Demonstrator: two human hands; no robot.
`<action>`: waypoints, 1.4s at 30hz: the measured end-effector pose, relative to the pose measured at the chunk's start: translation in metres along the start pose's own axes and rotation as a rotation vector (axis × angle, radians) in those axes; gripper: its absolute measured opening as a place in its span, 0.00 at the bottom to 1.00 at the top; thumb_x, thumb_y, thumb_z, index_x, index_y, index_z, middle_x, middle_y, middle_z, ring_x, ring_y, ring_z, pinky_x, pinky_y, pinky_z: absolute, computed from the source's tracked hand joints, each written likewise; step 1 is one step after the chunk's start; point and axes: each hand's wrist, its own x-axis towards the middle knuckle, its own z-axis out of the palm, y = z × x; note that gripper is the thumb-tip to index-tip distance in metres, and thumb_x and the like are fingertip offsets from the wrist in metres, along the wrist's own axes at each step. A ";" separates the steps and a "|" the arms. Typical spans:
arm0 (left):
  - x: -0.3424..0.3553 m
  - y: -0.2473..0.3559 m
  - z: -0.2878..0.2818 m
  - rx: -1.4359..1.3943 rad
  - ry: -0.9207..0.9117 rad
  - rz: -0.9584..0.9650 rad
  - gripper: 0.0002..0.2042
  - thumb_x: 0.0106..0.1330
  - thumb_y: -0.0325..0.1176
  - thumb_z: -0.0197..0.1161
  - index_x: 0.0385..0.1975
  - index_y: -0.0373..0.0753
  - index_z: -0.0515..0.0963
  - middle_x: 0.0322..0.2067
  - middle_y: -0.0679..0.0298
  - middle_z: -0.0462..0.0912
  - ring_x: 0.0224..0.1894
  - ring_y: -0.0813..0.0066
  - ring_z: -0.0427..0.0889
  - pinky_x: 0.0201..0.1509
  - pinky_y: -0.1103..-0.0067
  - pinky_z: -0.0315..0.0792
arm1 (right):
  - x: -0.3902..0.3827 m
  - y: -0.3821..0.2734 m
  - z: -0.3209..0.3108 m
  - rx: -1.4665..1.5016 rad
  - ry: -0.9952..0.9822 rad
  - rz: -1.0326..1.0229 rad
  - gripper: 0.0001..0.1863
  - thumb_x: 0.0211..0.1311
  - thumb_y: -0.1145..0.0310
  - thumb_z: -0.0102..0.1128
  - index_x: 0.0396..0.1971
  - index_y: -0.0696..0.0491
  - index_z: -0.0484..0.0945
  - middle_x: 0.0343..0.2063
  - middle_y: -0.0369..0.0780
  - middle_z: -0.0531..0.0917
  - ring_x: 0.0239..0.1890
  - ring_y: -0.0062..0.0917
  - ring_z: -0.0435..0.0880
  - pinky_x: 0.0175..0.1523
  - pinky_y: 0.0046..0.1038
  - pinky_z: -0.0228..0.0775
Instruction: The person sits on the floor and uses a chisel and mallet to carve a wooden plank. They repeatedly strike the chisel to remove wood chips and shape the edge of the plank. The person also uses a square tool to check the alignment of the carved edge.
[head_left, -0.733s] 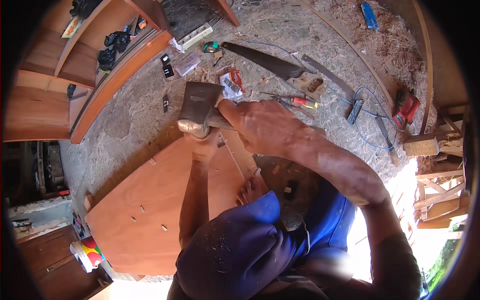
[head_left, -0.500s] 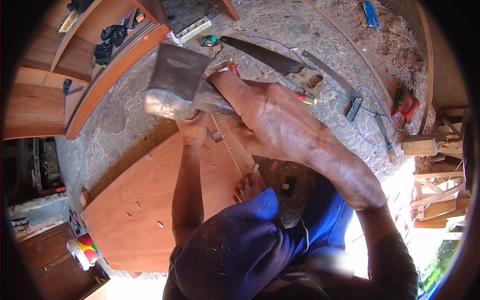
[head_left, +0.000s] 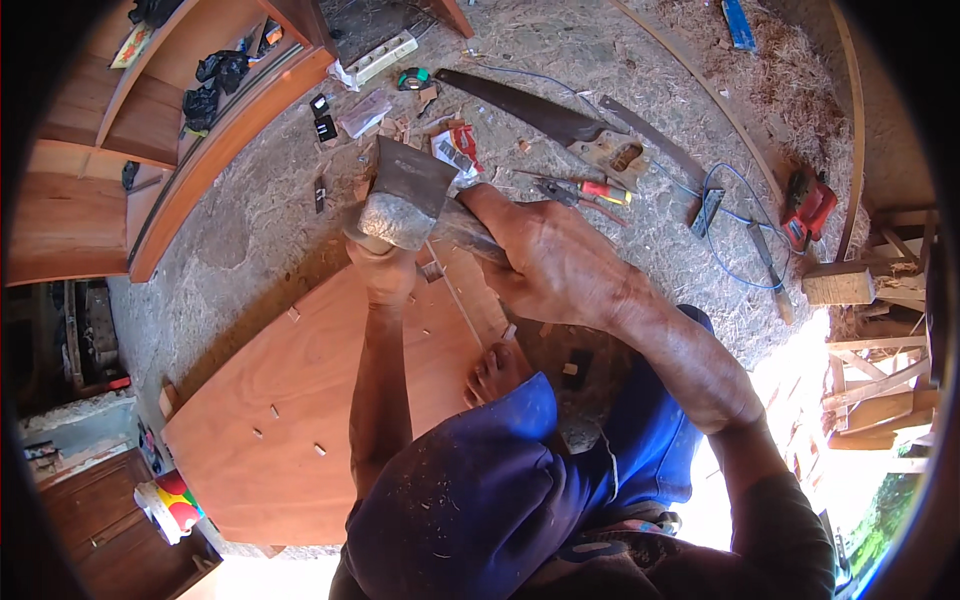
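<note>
Hatchet (head_left: 405, 195) held high at the middle of the view, handle wrapped tight in the right hand (head_left: 545, 265), fingers fully closed round it just behind the broad grey head. Directly below the head, the left hand (head_left: 385, 275), curled shut at the far edge of the reddish plywood panel (head_left: 300, 420); whatever sits inside that fist hidden, so cannot tell. Panel lying flat on the ground, pinned near its right edge by a bare foot (head_left: 497, 370), small pale pegs or offcuts dotted over its face. Judging by the scattered chips and shavings around, some chopping already done; judging by the lifted blade, more left. Beyond, on the gritty floor: handsaw (head_left: 540, 115), pliers (head_left: 590, 190) with red and yellow grips, tape measure (head_left: 413, 78), red power tool (head_left: 808, 205) well apart to the right.
</note>
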 end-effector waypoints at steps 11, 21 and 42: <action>0.001 -0.002 -0.005 0.140 -0.018 0.036 0.16 0.52 0.21 0.71 0.42 0.32 0.80 0.37 0.64 0.86 0.39 0.75 0.83 0.47 0.76 0.77 | 0.015 0.003 0.011 0.018 -0.020 0.024 0.26 0.54 0.78 0.61 0.54 0.62 0.66 0.29 0.58 0.84 0.37 0.53 0.86 0.41 0.48 0.80; -0.006 0.008 0.003 0.126 0.055 0.021 0.11 0.53 0.19 0.70 0.35 0.35 0.78 0.33 0.66 0.82 0.35 0.78 0.80 0.42 0.78 0.75 | 0.024 0.000 0.010 0.033 -0.046 0.008 0.23 0.54 0.78 0.61 0.51 0.63 0.67 0.27 0.56 0.83 0.35 0.51 0.87 0.38 0.47 0.79; 0.018 0.046 0.008 -0.014 0.155 -0.070 0.09 0.59 0.20 0.71 0.32 0.36 0.76 0.26 0.70 0.78 0.28 0.85 0.76 0.29 0.82 0.70 | 0.002 0.003 -0.002 0.121 -0.020 0.287 0.23 0.59 0.69 0.68 0.53 0.56 0.73 0.30 0.47 0.82 0.35 0.35 0.86 0.40 0.36 0.74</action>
